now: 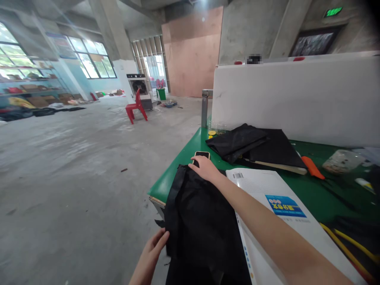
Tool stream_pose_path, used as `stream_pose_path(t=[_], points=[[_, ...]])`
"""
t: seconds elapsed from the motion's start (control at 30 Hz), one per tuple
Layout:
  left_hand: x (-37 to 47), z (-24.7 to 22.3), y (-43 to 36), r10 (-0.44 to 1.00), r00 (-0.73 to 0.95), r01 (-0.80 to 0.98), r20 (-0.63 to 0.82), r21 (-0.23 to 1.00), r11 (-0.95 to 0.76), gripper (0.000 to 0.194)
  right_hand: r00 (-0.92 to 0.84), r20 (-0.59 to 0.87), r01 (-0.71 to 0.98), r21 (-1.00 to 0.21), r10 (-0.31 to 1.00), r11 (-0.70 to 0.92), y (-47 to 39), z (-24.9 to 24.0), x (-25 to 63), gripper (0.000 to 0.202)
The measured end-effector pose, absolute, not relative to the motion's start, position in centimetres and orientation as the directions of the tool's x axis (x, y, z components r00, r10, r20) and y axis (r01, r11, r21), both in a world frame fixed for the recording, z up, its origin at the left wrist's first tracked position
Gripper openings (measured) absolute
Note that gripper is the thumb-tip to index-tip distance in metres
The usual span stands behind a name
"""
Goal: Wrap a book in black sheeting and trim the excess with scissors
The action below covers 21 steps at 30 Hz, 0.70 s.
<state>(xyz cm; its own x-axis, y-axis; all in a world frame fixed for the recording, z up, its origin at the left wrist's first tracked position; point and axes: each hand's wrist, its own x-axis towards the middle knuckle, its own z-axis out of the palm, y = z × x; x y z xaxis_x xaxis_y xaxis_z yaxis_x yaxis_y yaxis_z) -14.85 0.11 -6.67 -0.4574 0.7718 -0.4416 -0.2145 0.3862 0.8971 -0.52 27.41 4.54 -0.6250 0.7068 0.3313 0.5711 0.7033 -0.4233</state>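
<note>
Maybe uneven pulling skews the black fabric sheet (204,215); your left fingers (161,240) and right fingers (201,160) look half-curled, hold unclear.

We have a lightly creased black cloth (208,217) draped over the worktop (166,182) edge, a long band (174,206) down its left side.

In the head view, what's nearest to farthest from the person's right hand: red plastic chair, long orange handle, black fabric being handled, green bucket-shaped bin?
1. Black fabric: beneath the right hand.
2. Long orange handle: on the green tabletop, toward the right.
3. Red plastic chair: on the grey floor, left of the tabletop.
4. Green bucket-shaped bin: on the floor, beyond the chair.
</note>
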Motion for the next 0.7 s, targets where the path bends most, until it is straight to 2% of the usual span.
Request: stream_pose_path(t=[0.13, 0.37, 0.53, 0.7], points=[[-14.9, -4.7, -0.4, 0.867, -0.264, -0.250, -0.422, 0.898, 0.362, 0.052, -0.622, 0.360, 0.600, -0.351, 0.695, 0.719, 27.4, 3.2, -2.7, 0.036], [-14.9, -2.3, -1.5, 0.905, -0.234, -0.088, -0.354, 0.935, 0.343, 0.035, -0.592, 0.399, 0.653, -0.271, 0.700, 0.707, 26.0, 1.7, -4.0, 0.033], [-15.2, -2.1, -1.8, 0.931, -0.133, -0.054, -0.339, 0.941, 0.335, 0.038, -0.568, 0.408, 0.685, -0.248, 0.715, 0.685, 25.8, 1.6, -4.7, 0.047], [-15.6, -2.3, -2.1, 0.935, -0.135, -0.057, -0.327, 0.945, 0.322, 0.047, -0.635, 0.395, 0.648, -0.197, 0.664, 0.736, 26.0, 1.6, -4.6, 0.031]])
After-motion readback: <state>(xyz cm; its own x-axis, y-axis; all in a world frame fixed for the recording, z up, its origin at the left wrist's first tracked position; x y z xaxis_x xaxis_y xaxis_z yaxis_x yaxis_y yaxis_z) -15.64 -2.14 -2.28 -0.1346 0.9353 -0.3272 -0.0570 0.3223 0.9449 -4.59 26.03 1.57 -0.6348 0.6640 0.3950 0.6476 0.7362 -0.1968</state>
